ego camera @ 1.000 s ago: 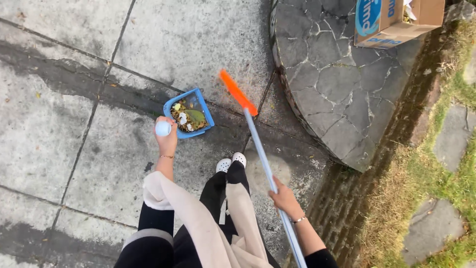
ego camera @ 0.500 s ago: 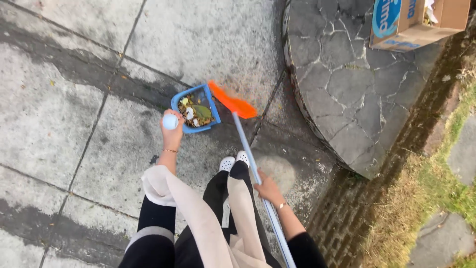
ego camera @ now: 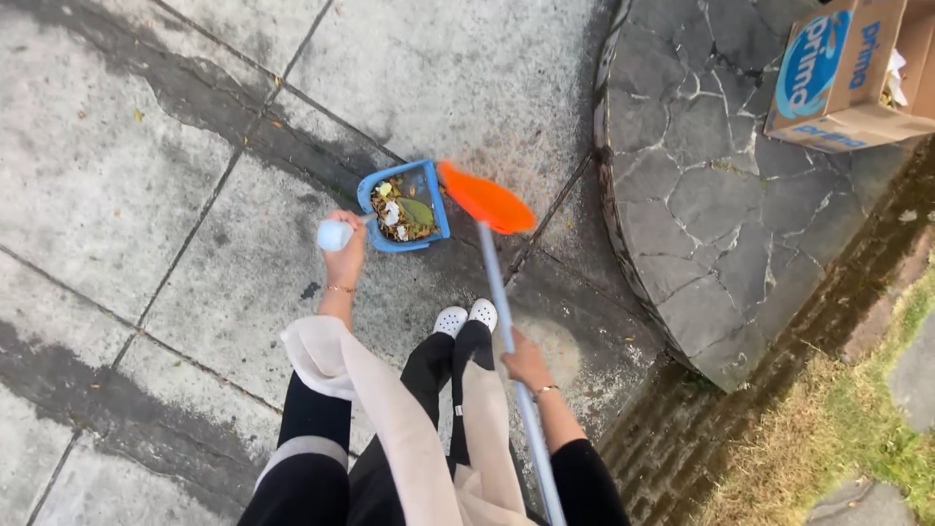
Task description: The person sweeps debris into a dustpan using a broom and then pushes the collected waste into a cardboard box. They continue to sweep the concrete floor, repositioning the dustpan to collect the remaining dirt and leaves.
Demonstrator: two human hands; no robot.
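ok, my left hand [ego camera: 345,255] is clamped on the handle of the blue dustpan [ego camera: 405,206], full of leaves, on the pavement; my right hand [ego camera: 527,364] grips the pole of the orange broom [ego camera: 485,199], touching the dustpan's right edge.

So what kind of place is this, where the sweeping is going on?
Most likely an outdoor paved path or yard beside a garden. The ground is grey concrete slabs with damp patches, a raised curved stone platform sits to one side, and a strip of grass runs along its edge.
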